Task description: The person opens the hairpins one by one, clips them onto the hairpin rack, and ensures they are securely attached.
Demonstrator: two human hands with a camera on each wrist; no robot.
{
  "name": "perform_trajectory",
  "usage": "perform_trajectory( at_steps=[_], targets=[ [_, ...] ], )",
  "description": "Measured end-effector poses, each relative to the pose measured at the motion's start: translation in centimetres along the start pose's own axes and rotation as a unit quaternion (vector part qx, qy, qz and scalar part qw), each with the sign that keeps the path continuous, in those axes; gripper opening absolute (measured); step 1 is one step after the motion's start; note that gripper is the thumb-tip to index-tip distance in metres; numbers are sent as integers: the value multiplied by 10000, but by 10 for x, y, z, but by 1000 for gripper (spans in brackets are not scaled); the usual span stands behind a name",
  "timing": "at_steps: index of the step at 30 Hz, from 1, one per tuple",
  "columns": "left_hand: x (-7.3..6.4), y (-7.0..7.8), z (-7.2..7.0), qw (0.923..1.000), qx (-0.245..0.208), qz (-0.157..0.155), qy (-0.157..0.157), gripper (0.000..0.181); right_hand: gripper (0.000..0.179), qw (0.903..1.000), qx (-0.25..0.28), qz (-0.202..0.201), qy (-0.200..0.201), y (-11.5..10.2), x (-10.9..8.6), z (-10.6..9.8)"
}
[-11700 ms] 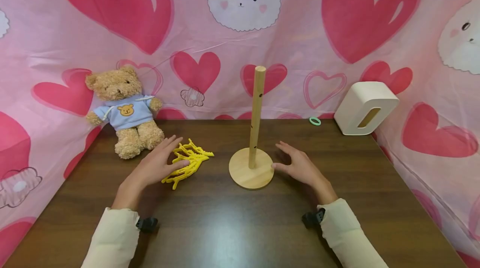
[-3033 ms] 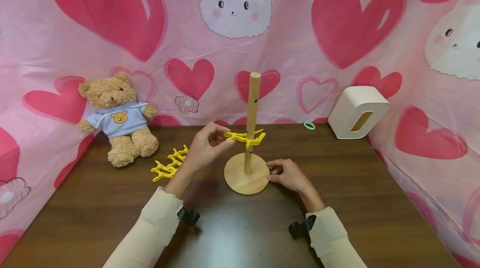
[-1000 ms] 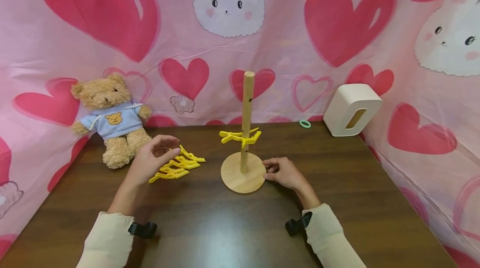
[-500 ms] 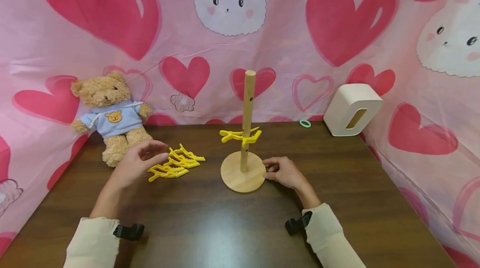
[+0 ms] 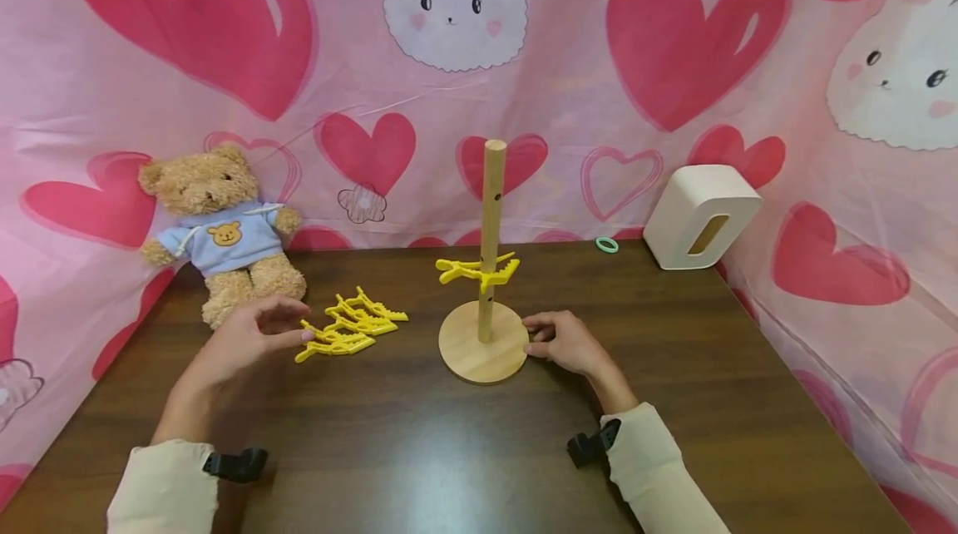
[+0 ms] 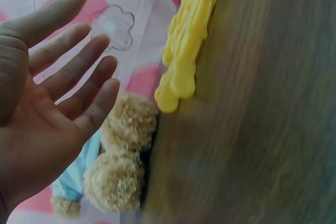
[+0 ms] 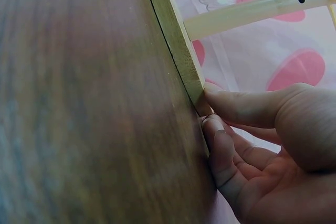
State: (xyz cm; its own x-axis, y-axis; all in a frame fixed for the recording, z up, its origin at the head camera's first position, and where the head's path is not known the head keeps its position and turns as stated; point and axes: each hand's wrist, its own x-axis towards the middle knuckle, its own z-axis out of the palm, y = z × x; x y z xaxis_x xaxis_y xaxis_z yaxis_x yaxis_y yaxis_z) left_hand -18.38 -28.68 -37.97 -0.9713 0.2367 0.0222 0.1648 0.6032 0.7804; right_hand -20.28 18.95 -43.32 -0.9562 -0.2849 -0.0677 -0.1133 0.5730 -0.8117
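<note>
A wooden stand (image 5: 490, 218) with a round base (image 5: 475, 355) and an upright post stands mid-table. Clamped across the lower part of its post is a yellow alligator hair clip (image 5: 479, 270). My right hand (image 5: 566, 343) pinches the base's right edge; in the right wrist view, the thumb (image 7: 244, 106) lies on top and curled fingers meet the rim. At the left lie several more yellow hair clips (image 5: 352, 324), side by side in a row. My left hand (image 5: 239, 343) hovers at their left end, fingers relaxed and palm bare in the left wrist view.
Behind my left hand a teddy bear (image 5: 232, 239) in a blue sweater leans on the pink heart-print cloth (image 5: 569, 60). A green ring (image 5: 606, 244) lies at the back, beside a white box (image 5: 699, 218) with a slot. The table (image 5: 449, 451) is dark wood.
Earlier my left hand put one yellow hair clip on the post and let go. It has since moved back left, past the other clips. My right hand took hold of the base and stays there.
</note>
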Motion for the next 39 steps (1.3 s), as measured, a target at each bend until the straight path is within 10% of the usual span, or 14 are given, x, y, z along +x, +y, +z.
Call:
perform_trajectory(
  at_steps=[18,39],
  targets=[
    [1,-37,-2,9972,391,-72,-627,46,38,10000,7,69,17,0,0,1],
    [11,-48,5,9934,394,-250,-1046,50,39,10000,39,42,-19,-1,1,-1]
  ],
)
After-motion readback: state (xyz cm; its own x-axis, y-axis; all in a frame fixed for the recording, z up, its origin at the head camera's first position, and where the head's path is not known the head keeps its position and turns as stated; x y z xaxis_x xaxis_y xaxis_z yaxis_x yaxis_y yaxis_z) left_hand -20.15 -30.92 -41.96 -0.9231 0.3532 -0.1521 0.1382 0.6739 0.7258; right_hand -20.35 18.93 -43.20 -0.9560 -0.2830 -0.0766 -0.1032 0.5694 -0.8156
